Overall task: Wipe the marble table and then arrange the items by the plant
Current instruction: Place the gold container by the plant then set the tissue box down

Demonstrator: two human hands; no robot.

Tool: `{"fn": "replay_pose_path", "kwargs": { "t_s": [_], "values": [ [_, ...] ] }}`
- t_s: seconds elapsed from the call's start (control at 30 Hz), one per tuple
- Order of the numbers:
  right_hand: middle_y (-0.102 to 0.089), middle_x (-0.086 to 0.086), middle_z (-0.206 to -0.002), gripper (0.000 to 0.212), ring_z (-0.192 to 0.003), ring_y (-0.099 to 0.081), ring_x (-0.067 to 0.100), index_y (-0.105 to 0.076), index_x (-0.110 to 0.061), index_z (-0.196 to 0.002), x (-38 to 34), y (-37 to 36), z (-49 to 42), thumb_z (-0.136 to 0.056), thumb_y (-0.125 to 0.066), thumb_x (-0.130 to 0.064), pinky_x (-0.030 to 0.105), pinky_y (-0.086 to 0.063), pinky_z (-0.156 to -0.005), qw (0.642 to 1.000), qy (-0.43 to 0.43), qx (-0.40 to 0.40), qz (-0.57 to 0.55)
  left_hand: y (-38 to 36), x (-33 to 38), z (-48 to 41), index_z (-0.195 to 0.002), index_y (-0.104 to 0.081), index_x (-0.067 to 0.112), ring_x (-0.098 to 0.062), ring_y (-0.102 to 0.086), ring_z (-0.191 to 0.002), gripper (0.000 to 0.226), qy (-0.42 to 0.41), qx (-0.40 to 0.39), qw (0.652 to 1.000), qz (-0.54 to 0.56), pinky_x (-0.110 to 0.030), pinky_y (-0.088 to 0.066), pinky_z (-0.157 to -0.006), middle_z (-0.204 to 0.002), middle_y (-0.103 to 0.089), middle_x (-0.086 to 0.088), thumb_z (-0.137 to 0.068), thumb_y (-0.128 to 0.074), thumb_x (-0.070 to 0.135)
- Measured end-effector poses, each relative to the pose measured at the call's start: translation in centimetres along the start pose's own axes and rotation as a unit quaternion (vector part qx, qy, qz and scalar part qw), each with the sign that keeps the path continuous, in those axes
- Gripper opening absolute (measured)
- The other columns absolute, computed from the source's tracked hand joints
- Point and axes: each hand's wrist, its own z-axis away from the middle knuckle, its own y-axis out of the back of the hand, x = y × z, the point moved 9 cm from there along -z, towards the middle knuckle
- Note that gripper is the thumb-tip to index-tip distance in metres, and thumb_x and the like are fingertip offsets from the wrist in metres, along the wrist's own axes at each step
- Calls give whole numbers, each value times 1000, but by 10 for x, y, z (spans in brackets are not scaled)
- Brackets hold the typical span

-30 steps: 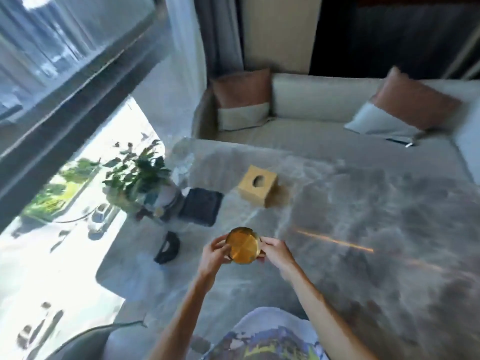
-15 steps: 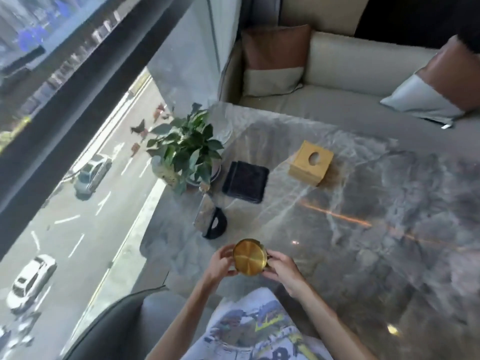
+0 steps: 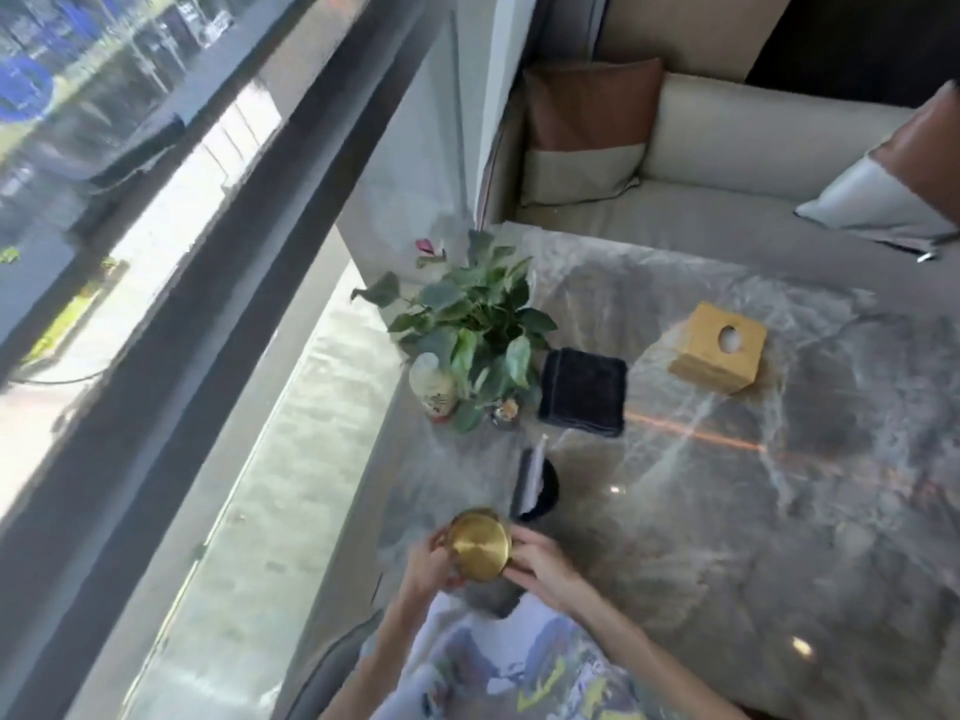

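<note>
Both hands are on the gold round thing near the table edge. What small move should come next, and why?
Probably carry the gold round container forward and set it down by the plant. The left hand and right hand grip it at the near edge, while the dark folded cloth already lies beside the plant.

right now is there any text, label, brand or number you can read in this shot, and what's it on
None can be read.
Small bottle beside the plant: printed label, too blurred to read.
Shirt: yellow and blue print, too blurred to tell if it is lettering.
Gold round tin, held between left hand and right hand: plain.
Wooden tissue box: plain.
</note>
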Motion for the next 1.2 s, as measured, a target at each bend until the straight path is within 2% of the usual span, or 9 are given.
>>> {"fn": "replay_pose_path", "kwargs": {
  "t_s": [0.13, 0.37, 0.5, 0.6, 0.7, 0.87, 1.0, 1.1, 1.2],
  "values": [
    [-56, 9, -136, 48, -116, -55, 22, -56, -18, -132, -18, -46, -19, -89, -52, 2, 29, -54, -73, 1000, 11, 5, -19, 37, 37, -40, -110, -65, 16, -24, -63, -73, 48, 0, -4, 999, -39, -33, -58, -51, -87, -65, -11, -65, -50, 13],
    [-46, 6, -145, 66, -129, -46, 25, -32, -27, -151, -50, -64, -38, -92, -54, -5, 39, -49, -94, 995, 12, 48, -83, 47, 17, -176, -91, -69, 33, -40, -62, -104, 48, -9, -30, 983, -178, -45, -58, -79, -118, -58, -27, -49, -52, 21],
    [-47, 4, -140, 59, -128, -44, 22, -38, -24, -147, -63, -56, -40, -93, -51, -4, 42, -43, -107, 994, 28, 73, -72, 32, 25, -182, -121, -63, 26, -38, -59, -109, 70, -15, -50, 979, -199, -49, -56, -89, -128, -50, -22, -52, -52, 18],
    [-40, 1, -143, 60, -123, -43, 21, -37, -20, -148, -65, -51, -41, -93, -52, -2, 36, -47, -100, 994, 32, 85, -58, 25, 9, -196, -106, -64, 33, -42, -54, -117, 55, -10, -60, 972, -226, -56, -50, -97, -127, -48, -20, -53, -54, 23],
    [-41, 2, -137, 60, -120, -41, 21, -36, -23, -148, -65, -50, -44, -94, -51, -3, 39, -47, -102, 993, 25, 90, -72, 27, 10, -187, -129, -55, 24, -40, -51, -121, 71, -8, -48, 974, -222, -56, -47, -101, -131, -45, -16, -58, -54, 21],
    [-46, 4, -143, 61, -127, -44, 21, -40, -29, -145, -66, -52, -53, -89, -53, -7, 36, -51, -92, 995, 14, 80, -57, 27, 10, -178, -129, -53, 31, -44, -49, -122, 72, -18, -52, 980, -190, -62, -42, -103, -130, -50, -20, -58, -55, 17],
    [-47, 1, -138, 57, -125, -44, 19, -41, -26, -144, -70, -54, -49, -91, -53, -6, 37, -51, -94, 995, 13, 80, -64, 22, 56, -119, -122, -56, 26, -32, -62, -102, 63, -34, -53, 985, -162, -43, -57, -82, -115, -61, -13, -61, -54, 13],
    [-45, -2, -132, 59, -121, -42, 17, -37, -28, -146, -70, -53, -48, -94, -52, -5, 41, -46, -103, 994, 17, 85, -61, 19, 77, -94, -114, -55, 18, -17, -57, -69, 54, -44, -62, 987, -141, -18, -45, -51, -87, -61, -4, -60, -52, 10],
    [-45, -2, -134, 59, -121, -41, 17, -36, -29, -147, -72, -55, -47, -95, -52, -7, 43, -45, -106, 996, 20, 78, -48, 21, 80, -90, -123, -53, 11, -12, -55, -66, 50, -58, -69, 986, -142, -14, -43, -48, -89, -60, -4, -74, -53, -1]
  ]
}}
